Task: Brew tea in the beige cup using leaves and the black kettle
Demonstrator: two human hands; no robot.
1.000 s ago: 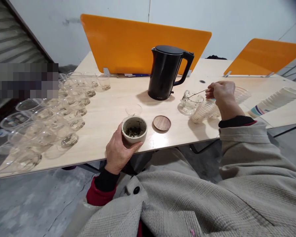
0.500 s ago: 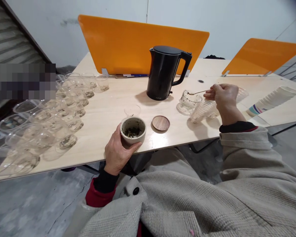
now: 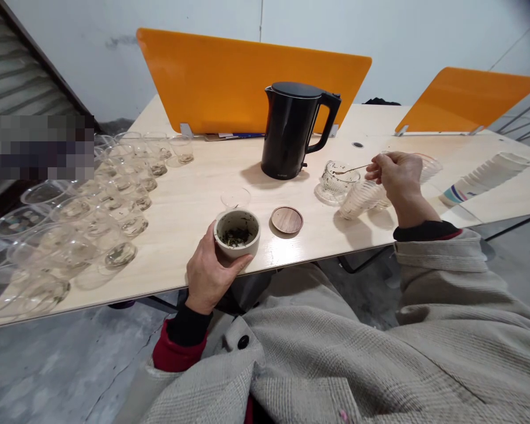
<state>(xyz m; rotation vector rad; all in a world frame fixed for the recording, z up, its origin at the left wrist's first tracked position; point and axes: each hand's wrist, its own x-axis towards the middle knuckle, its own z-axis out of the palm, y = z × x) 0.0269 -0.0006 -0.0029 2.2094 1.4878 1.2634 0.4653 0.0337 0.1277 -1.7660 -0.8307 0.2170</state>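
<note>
My left hand (image 3: 211, 268) is wrapped round a pale ceramic cup (image 3: 252, 241) near the table's front edge. Dark tea leaves (image 3: 237, 237) lie in the cup. My right hand (image 3: 397, 172) pinches the end of a thin metal spoon (image 3: 354, 169). The spoon's tip reaches into a ribbed glass cup (image 3: 334, 185) with dark bits stuck to its wall. A round wooden lid or coaster (image 3: 287, 219) lies flat between the two cups. Behind the ceramic cup sits a clear round piece (image 3: 235, 198), perhaps a lid or dish.
A black electric kettle (image 3: 291, 129) stands before an orange divider (image 3: 229, 82). Many clear plastic cups (image 3: 119, 256) with leaves in them crowd the table's left side. Stacked clear cups (image 3: 357, 200) lie by my right hand, with stacked paper cups (image 3: 486, 179) farther right.
The spoon's tip has dipped slightly lower, into the glass cup, and my right hand has tilted with it. My left hand keeps its hold on the ceramic cup.
</note>
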